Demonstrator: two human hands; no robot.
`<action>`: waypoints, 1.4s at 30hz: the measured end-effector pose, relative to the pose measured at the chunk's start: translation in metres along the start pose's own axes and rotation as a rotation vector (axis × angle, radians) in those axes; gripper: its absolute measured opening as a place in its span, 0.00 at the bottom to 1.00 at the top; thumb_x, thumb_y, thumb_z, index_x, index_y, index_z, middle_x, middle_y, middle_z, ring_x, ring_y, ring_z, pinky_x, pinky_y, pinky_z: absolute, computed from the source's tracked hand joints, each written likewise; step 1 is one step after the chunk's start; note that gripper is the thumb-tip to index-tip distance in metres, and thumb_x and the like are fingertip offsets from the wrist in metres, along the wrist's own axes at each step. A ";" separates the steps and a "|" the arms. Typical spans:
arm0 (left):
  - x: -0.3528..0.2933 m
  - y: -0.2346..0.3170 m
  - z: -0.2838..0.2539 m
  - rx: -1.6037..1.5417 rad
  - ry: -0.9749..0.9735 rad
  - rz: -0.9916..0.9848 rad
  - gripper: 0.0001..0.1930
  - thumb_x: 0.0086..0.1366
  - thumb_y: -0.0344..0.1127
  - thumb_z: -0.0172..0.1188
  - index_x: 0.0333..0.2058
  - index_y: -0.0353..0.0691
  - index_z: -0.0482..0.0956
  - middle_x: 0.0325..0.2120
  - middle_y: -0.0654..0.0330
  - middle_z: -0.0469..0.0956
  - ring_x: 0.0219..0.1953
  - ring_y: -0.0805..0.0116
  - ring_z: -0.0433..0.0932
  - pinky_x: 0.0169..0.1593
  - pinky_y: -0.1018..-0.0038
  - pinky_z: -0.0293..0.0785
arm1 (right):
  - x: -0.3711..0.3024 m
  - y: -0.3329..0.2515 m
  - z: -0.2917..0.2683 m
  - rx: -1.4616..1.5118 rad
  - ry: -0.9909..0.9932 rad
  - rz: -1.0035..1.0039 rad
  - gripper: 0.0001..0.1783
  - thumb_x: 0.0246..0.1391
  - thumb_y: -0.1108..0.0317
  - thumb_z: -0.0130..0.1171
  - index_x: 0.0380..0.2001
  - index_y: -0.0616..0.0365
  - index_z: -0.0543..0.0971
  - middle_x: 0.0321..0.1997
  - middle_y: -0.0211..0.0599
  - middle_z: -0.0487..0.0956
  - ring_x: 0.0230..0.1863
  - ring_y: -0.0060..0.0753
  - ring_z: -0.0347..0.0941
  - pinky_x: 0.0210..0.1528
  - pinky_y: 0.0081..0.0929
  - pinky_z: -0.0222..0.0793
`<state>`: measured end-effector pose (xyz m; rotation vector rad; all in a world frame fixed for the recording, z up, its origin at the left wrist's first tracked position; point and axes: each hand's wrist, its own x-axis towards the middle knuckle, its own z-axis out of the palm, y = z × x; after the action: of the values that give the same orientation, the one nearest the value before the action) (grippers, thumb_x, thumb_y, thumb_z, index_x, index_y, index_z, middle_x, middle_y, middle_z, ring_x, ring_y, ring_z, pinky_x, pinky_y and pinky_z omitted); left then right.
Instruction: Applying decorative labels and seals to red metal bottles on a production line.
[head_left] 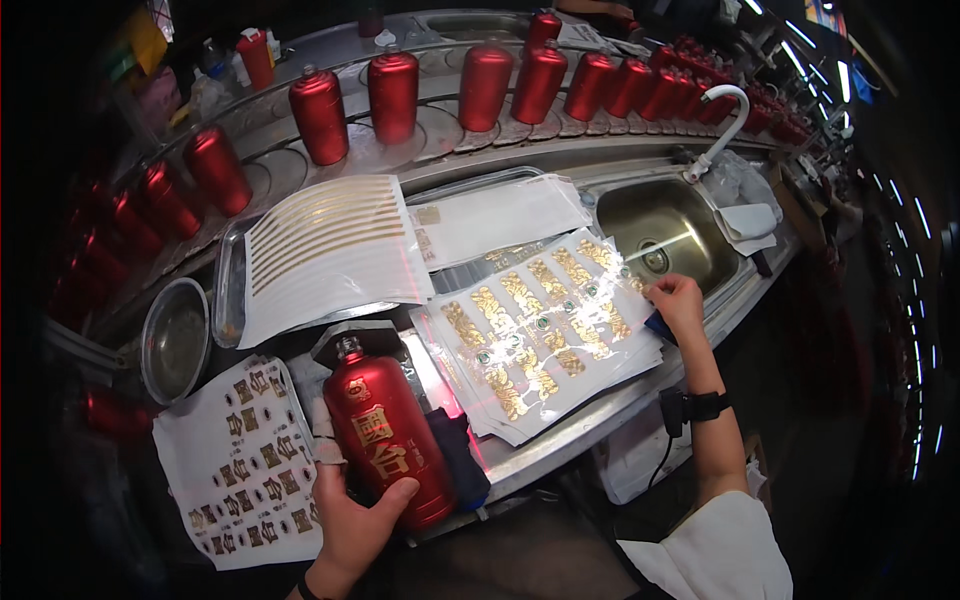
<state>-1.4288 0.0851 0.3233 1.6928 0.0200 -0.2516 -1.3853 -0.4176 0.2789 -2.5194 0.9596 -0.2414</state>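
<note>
A red metallic bottle (395, 440) with gold characters on its front leans on a dark cloth. My left hand (355, 505) is wrapped round its lower left side, the thumb across the front. Some of its fingers have pale coverings. At the upper right edge of a sheet of gold stickers (600, 385), my right hand (681, 302) pinches a small gold sticker (637, 285). Whether that sticker is fully off its backing I cannot tell. Left of the bottle lies another sheet, bearing dark gold character stickers (195, 470).
A sheet with curved gold strips (330, 250) rests on a metal tray (230, 290). A metal bowl (175, 340) stands at the left. Behind, red bottles (485, 88) line a conveyor (430, 125). A sink (655, 225) with a white faucet (738, 125) is at the right.
</note>
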 end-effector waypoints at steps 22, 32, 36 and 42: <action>-0.035 0.051 -0.051 -0.046 -0.541 -0.029 0.29 0.62 0.29 0.60 0.63 0.36 0.67 0.29 0.67 0.77 0.34 0.79 0.73 0.44 0.80 0.68 | -0.207 -0.226 -0.088 0.569 -0.967 -0.848 0.04 0.47 0.75 0.65 0.25 0.62 0.79 0.24 0.35 0.77 0.25 0.30 0.73 0.28 0.24 0.64; -0.029 -0.014 -0.046 -0.332 -0.058 -0.121 0.29 0.59 0.21 0.62 0.60 0.32 0.68 0.34 0.63 0.80 0.39 0.77 0.78 0.50 0.77 0.73 | -0.230 -0.180 0.018 0.704 -0.862 -0.425 0.06 0.55 0.71 0.64 0.27 0.63 0.79 0.25 0.30 0.77 0.27 0.16 0.68 0.30 0.17 0.64; -0.037 -0.010 -0.051 -0.382 -0.018 -0.104 0.28 0.59 0.21 0.63 0.59 0.29 0.69 0.34 0.63 0.81 0.38 0.79 0.77 0.49 0.79 0.73 | -0.233 -0.184 0.009 0.702 -0.846 -0.400 0.07 0.54 0.71 0.64 0.27 0.63 0.79 0.25 0.30 0.77 0.26 0.16 0.68 0.30 0.18 0.64; -0.035 -0.015 -0.051 -0.318 0.012 -0.085 0.28 0.58 0.22 0.63 0.58 0.28 0.69 0.34 0.63 0.80 0.38 0.79 0.77 0.48 0.79 0.72 | -0.228 -0.187 0.014 0.692 -0.770 -0.540 0.08 0.53 0.69 0.66 0.27 0.63 0.80 0.25 0.33 0.78 0.24 0.19 0.68 0.28 0.19 0.64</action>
<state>-1.4570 0.1423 0.3207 1.3782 0.1345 -0.2862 -1.4397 -0.1363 0.3487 -1.8874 -0.1163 0.2091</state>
